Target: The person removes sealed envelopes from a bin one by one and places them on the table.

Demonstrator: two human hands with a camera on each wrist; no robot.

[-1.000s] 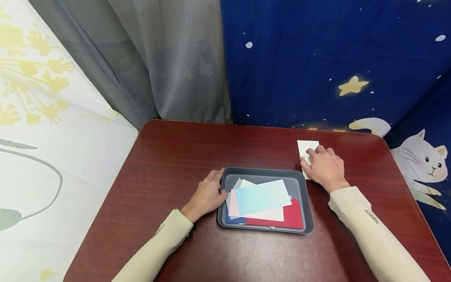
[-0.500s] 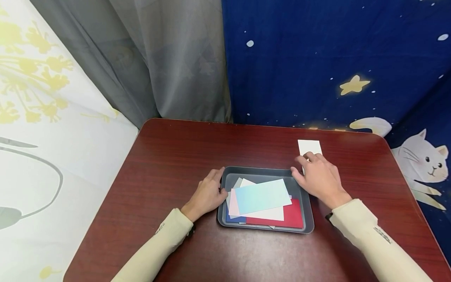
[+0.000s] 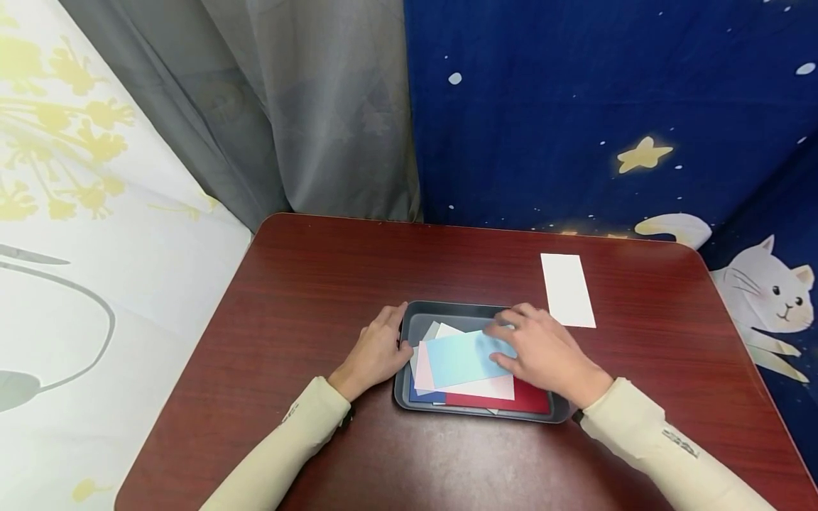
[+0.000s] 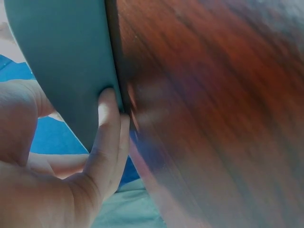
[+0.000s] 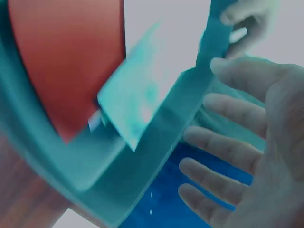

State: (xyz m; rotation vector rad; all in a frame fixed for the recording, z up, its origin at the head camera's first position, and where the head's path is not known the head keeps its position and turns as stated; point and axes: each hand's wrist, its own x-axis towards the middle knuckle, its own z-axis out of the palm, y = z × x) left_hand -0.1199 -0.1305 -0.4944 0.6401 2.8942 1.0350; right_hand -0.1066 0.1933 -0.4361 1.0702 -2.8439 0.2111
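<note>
A dark grey tray [image 3: 422, 323] holds a loose pile of cards and paper, with a light blue card [image 3: 456, 358] on top. Beneath it lie a pale pink-and-white piece, a red piece [image 3: 537, 397] and a blue piece [image 3: 424, 397]. My left hand [image 3: 373, 348] grips the tray's left end, thumb at the rim; in the left wrist view, fingertips press the outer wall [image 4: 66, 57]. Over the right end of the light blue card is my right hand [image 3: 543, 348], fingers spread. In the right wrist view, this hand [image 5: 256, 142] holds nothing.
A white card [image 3: 569, 291] lies flat on the dark red table [image 3: 319, 284], behind and to the right of the tray. Grey [image 3: 332, 106] and blue [image 3: 511, 128] curtains hang along the table's back edge, and a white patterned cloth [image 3: 96, 284] hangs at the left.
My right hand has left the white card on the table and moved left over the tray to the light blue card. The left hand has stayed on the tray's end.
</note>
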